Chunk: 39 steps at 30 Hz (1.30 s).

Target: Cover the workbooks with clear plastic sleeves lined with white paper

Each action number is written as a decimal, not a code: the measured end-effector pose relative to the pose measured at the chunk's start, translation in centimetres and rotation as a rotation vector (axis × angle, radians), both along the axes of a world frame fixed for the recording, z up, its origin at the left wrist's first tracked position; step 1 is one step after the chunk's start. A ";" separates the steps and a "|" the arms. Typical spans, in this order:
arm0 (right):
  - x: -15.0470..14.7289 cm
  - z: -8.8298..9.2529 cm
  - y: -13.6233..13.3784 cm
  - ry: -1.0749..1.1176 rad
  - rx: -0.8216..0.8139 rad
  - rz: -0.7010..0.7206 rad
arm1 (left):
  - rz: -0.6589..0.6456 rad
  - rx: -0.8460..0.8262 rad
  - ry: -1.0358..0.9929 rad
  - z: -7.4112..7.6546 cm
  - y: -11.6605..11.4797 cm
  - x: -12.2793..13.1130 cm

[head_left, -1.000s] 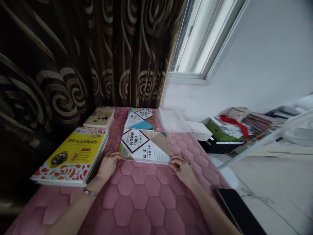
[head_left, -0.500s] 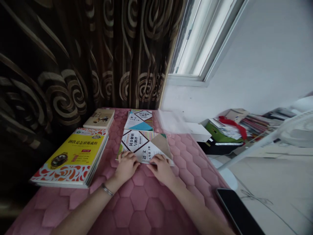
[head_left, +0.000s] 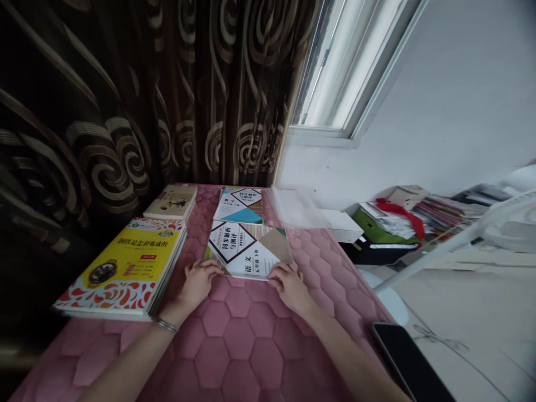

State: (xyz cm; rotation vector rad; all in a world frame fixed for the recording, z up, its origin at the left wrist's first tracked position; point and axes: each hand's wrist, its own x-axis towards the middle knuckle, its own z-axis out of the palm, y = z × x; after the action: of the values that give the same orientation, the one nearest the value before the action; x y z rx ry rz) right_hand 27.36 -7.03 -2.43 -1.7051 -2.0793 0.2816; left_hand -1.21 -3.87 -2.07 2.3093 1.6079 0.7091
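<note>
A workbook with a white, striped and tan geometric cover and the characters 语文 [head_left: 247, 248] lies flat on a pink quilted mat [head_left: 238, 340]. My left hand [head_left: 199, 283] rests at its near left corner, and my right hand [head_left: 290, 288] touches its near right edge. Neither hand lifts it. Just beyond lies a similar workbook with a teal triangle [head_left: 238, 205]. A thick yellow-covered book [head_left: 128, 265] lies left of my left hand, apart from it, and a small cream book [head_left: 171, 202] lies beyond that.
A black phone [head_left: 408, 360] lies at the mat's near right edge. A dark swirled curtain [head_left: 104, 111] hangs along the left side. A white box [head_left: 341, 226] stands past the mat's far right corner. Papers, books and a green container [head_left: 372, 231] sit lower right.
My hands moved inward from the book's corners and onto its near edge, then drew slightly apart and back toward me. The book's near right corner shifted slightly.
</note>
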 end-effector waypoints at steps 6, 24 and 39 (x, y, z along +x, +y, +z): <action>5.6 -1.2 -0.3 0.167 -0.021 0.043 | -0.038 -0.038 -0.221 -1.3 1.1 -3.1; 6.2 2.7 3.3 0.045 -0.169 0.093 | -0.012 -0.002 0.328 2.2 -4.2 6.1; 1.4 3.8 15.3 -0.304 -0.179 -0.088 | 0.005 0.020 0.356 -0.3 -6.0 8.6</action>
State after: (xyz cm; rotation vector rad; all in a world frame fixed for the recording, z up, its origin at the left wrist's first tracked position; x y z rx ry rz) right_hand 28.73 8.26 1.33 -2.0496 -2.2399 0.1955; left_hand 7.35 -9.88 -2.35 2.5579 1.7524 0.3262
